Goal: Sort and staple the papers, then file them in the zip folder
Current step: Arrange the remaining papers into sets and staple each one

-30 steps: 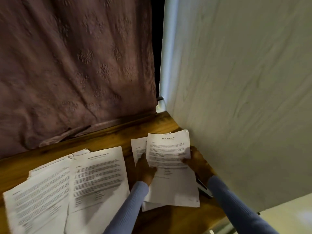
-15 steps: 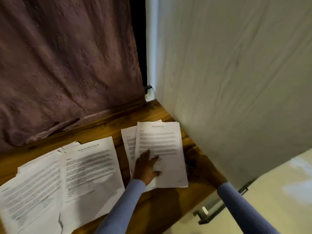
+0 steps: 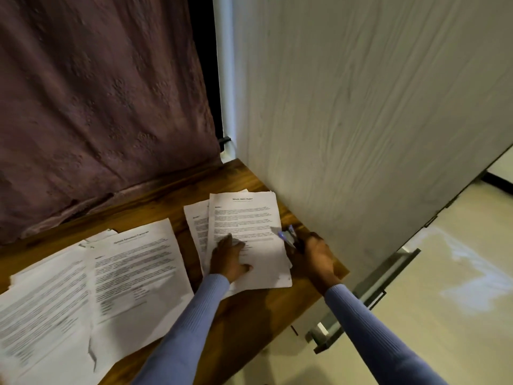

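Observation:
A small stack of printed papers (image 3: 244,218) lies near the right end of the wooden table (image 3: 249,309). My left hand (image 3: 229,259) presses flat on the lower middle of this stack. My right hand (image 3: 315,254) grips a purple and silver stapler (image 3: 288,236) just past the stack's right edge, its nose over the paper's margin. Another sheet (image 3: 194,226) pokes out from under the stack on the left. More printed sheets (image 3: 133,268) spread over the left half of the table. No zip folder is in view.
A brown patterned curtain (image 3: 97,107) hangs behind the table. A white wood-grain panel (image 3: 361,120) stands tight against the table's right side, with a metal handle (image 3: 361,295) low on its edge. Pale floor (image 3: 444,287) shows at the lower right.
Both hands laid the stack flat on the table. The left hand stayed pressing on it, while the right hand went to the table's right edge and came up holding the stapler.

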{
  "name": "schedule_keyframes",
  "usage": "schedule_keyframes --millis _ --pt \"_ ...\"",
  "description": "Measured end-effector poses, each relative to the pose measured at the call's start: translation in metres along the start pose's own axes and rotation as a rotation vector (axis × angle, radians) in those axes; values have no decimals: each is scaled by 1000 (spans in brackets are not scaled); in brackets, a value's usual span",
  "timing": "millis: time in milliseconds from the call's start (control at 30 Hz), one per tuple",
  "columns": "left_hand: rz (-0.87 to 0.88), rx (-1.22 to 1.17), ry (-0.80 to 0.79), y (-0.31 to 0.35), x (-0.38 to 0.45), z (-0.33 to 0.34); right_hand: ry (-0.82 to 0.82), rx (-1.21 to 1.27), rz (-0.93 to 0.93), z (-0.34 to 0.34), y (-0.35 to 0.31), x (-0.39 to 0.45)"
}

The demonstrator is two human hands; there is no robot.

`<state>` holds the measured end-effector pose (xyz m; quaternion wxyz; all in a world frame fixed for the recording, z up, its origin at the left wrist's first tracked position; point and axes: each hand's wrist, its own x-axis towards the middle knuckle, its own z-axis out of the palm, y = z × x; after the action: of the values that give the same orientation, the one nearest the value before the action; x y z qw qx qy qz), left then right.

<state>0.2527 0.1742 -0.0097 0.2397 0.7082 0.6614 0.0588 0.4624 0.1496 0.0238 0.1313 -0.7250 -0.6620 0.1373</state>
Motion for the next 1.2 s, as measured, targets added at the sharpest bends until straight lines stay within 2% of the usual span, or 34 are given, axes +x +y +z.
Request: schedule_keyframes --millis 133,267,400,500,667,767,967,1200 --pt "62 -83 132 -3 -14 1 -46 -34 -194 11 -26 -4" --pt "27 -134 182 -15 -36 1 -90 19 -66 21 -31 -2" --pt "-50 -276 273 -38 -66 -4 -13 182 -90 30 -44 -12" --pt "-136 -244 353 -62 -93 -13 31 82 -326 50 -79 -20" --pt "-326 -172 475 -118 -139 -29 -186 96 -584 85 -175 -54" --pt "-399 -109 452 -154 -163 -38 -254 108 -684 110 -225 -70" --pt "-428 48 236 -216 -190 -40 -382 -8 -750 156 -292 -83" --pt "-362 -27 215 -245 -196 -32 -313 -85 -709 171 -298 -89"
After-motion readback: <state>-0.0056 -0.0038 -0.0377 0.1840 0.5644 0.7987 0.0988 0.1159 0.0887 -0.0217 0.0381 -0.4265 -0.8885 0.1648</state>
